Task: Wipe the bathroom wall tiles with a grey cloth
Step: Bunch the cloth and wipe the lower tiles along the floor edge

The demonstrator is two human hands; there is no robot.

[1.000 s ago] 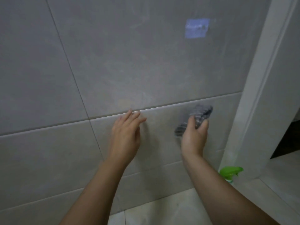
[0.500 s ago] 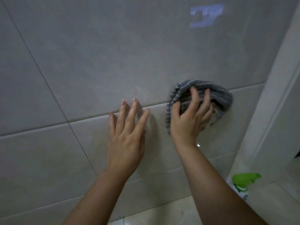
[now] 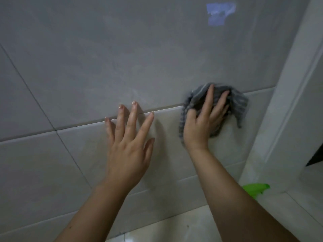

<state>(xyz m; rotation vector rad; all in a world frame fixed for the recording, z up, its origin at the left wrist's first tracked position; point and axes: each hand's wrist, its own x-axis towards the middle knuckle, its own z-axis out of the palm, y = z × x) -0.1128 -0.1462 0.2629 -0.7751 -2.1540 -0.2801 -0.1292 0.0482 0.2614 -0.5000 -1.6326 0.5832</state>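
Large grey wall tiles (image 3: 122, 58) fill most of the head view. A grey striped cloth (image 3: 239, 102) lies bunched against the wall at the seam between two tiles, right of centre. My right hand (image 3: 201, 126) presses it flat to the tile with spread, mostly straight fingers. To its left my left hand (image 3: 129, 147) rests flat on the lower tile with spread fingers, its fingertips reaching the same seam, and it holds nothing.
A white door frame (image 3: 288, 102) runs down the right side, close to the cloth. The green trigger of a spray bottle (image 3: 255, 189) shows at its foot. A blue sticker remnant (image 3: 220, 13) is stuck high on the wall. Pale floor tiles (image 3: 174, 229) lie below.
My right hand went from gripping the cloth to spreading its fingers over it on the wall, and moved up and right. My left hand flattened on the tile.
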